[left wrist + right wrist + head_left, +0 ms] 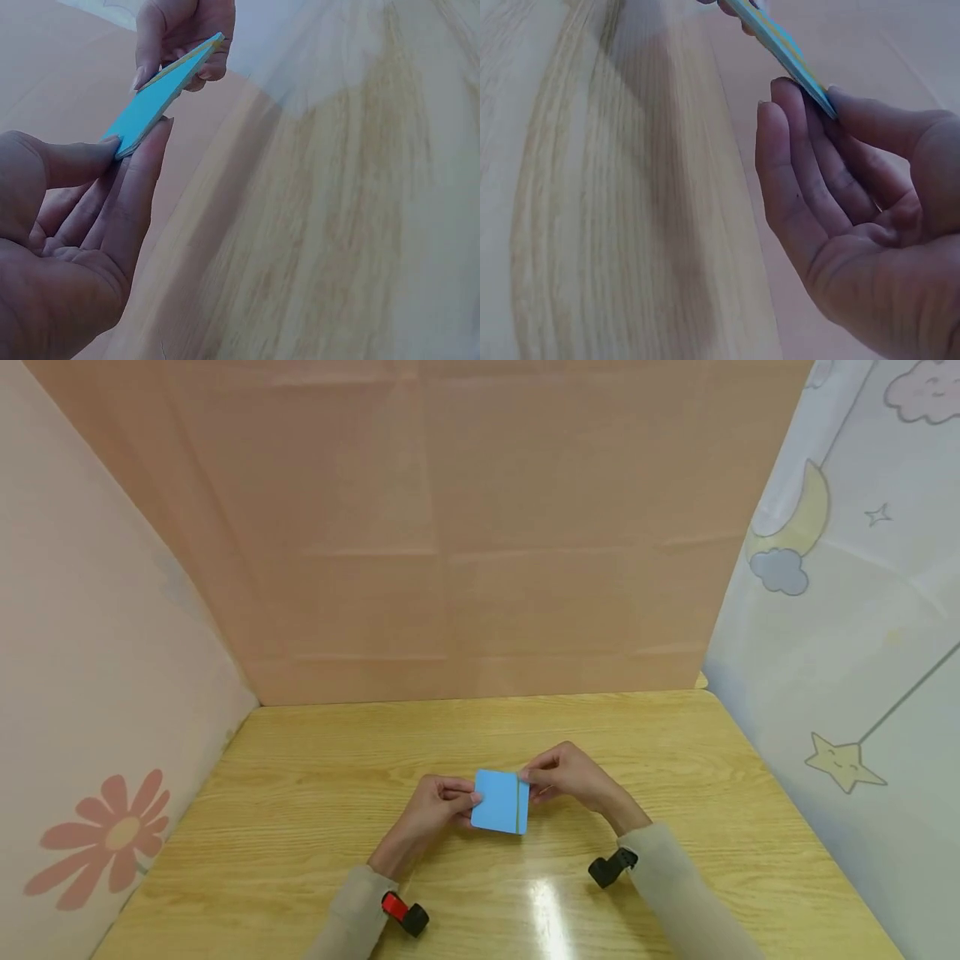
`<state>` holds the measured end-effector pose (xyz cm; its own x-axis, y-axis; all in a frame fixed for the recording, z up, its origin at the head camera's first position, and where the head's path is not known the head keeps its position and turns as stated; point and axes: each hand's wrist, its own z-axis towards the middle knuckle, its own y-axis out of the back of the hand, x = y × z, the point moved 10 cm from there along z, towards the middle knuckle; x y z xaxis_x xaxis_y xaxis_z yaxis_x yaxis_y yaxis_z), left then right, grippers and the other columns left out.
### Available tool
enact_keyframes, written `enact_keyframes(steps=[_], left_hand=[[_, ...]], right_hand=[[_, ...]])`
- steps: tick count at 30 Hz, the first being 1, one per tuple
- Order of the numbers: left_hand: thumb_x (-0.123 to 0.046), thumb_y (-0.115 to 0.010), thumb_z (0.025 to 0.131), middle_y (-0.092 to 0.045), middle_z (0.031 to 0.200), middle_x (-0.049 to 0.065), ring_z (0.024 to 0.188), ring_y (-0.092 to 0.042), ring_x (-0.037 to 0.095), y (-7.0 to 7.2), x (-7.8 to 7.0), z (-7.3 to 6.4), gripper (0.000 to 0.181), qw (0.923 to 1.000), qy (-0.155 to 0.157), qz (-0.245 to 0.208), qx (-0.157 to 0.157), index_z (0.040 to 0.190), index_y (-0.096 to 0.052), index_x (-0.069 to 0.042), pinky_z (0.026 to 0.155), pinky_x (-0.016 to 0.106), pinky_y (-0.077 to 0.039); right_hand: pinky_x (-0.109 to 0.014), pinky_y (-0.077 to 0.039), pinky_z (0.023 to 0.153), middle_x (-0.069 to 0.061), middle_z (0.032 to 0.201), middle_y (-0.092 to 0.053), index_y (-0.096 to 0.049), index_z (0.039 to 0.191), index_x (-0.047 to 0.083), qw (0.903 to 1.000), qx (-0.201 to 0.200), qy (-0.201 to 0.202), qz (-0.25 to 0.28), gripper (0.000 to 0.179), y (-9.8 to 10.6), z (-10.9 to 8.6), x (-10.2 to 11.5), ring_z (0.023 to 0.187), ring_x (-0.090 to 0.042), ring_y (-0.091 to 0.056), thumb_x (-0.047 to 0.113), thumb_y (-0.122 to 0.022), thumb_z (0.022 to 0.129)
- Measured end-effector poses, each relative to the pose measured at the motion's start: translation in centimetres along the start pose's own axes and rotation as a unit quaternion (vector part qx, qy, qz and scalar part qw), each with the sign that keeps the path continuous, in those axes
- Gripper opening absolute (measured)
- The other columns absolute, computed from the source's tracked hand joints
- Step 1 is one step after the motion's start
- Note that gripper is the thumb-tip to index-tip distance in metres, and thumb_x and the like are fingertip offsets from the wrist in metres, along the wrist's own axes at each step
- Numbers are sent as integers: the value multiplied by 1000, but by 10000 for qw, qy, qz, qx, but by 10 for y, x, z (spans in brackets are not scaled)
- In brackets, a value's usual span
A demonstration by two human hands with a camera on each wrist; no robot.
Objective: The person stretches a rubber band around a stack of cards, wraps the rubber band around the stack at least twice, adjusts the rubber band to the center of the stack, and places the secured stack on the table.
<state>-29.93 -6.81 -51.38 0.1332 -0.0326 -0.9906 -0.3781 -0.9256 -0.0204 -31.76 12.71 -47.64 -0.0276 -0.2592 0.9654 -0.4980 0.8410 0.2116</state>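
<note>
Here, largest first:

Cloth walls: a peach backdrop (480,527) stands at 12 o'clock, a flower-print panel (105,835) at 9 o'clock and a moon-and-star sheet (840,610) at 3 o'clock; they close in three sides, likely to keep the view plain.

Table: the wooden table (300,793) fills the lower middle of the head view, with a glare patch at 6 o'clock; its bare grain runs under both hands.

Sleeves and wrist units: pale sleeves enter from 6 o'clock, a red-and-black unit (405,913) on the left wrist, a black one (611,867) on the right.

Right hand: the right hand (573,777) sits at 3 o'clock of the card, thumb and fingertips (840,101) pinching that edge while the other fingers stay loosely extended; a light edge grip leaves the face uncovered.

Left hand: the left hand (435,810) takes the 9 o'clock edge, thumb on top and fingertips (154,142) below, closed on the card's corner; the two pinches oppose each other, so the card hangs steady between them.

Card: the blue card (501,802) is held just above the table centre, apart from the wood and tilted, with a thin yellowish stripe (517,803) near its right edge. The wrist views show it edge-on as a thin, flat slab.
</note>
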Motion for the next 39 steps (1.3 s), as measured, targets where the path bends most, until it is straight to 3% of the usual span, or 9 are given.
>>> enact_keyframes(steps=[10, 14, 18, 23, 28, 33, 39], left_hand=[[-9, -74, 98, -81, 88, 12, 65, -71, 10, 1, -5, -2, 26, 9987, -159, 394, 267, 114, -75, 12, 64, 31, -66], [-10, -74, 98, -81, 91, 16, 66, -72, 10, 0, -8, -5, 27, 9978, -181, 514, 373, 115, -75, 11, 65, 32, -67], [-9, -74, 98, -81, 88, 12, 65, -70, 11, 0, -7, -6, 25, 9977, -126, 549, 389, 114, -76, 11, 63, 30, -65], [-8, -75, 97, -79, 85, 7, 67, -68, 11, -8, -7, -6, 24, 9963, -53, 629, 581, 113, -76, 10, 63, 29, -65], [-9, -75, 97, -81, 89, 14, 69, -72, 12, -14, -8, -6, 23, 9948, -119, 733, 702, 112, -77, 9, 65, 32, -66], [-7, -75, 97, -80, 86, 12, 68, -71, 11, -16, -6, -5, 21, 9947, -106, 705, 744, 110, -77, 10, 64, 32, -66], [-7, -74, 98, -80, 86, 12, 67, -71, 10, -19, -4, -2, 22, 9935, -163, 724, 863, 111, -76, 10, 63, 30, -66]], right_hand=[[-59, -66, 78, -20, 91, -80, -79, 107, -8, 9994, 232, 73, -237, 23, -9, -2, 12, 72, -30, -78, 13, -73, 100], [-57, -66, 77, -20, 93, -80, -80, 107, -7, 9991, 281, 76, -311, 23, -12, -3, 13, 70, -27, -78, 14, -73, 100], [-55, -67, 75, -18, 94, -81, -81, 105, -4, 9987, 312, 58, -406, 21, -14, -3, 11, 69, -24, -77, 15, -73, 99], [-56, -67, 72, -17, 93, -81, -82, 102, -3, 9972, 547, 158, -482, 19, -21, -2, 11, 70, -21, -77, 14, -74, 98], [-55, -67, 70, -16, 93, -81, -83, 100, -2, 9969, 586, 169, -502, 18, -24, 1, 11, 72, -19, -77, 14, -76, 97], [-50, -67, 67, -13, 90, -81, -84, 98, 0, 9976, 486, 41, -490, 16, -24, 3, 5, 70, -18, -76, 15, -78, 96], [-31, -62, 59, -8, 85, -80, -85, 95, 3, 9983, 298, -42, -502, 17, -23, 6, 1, 64, -10, -71, 19, -80, 94]])
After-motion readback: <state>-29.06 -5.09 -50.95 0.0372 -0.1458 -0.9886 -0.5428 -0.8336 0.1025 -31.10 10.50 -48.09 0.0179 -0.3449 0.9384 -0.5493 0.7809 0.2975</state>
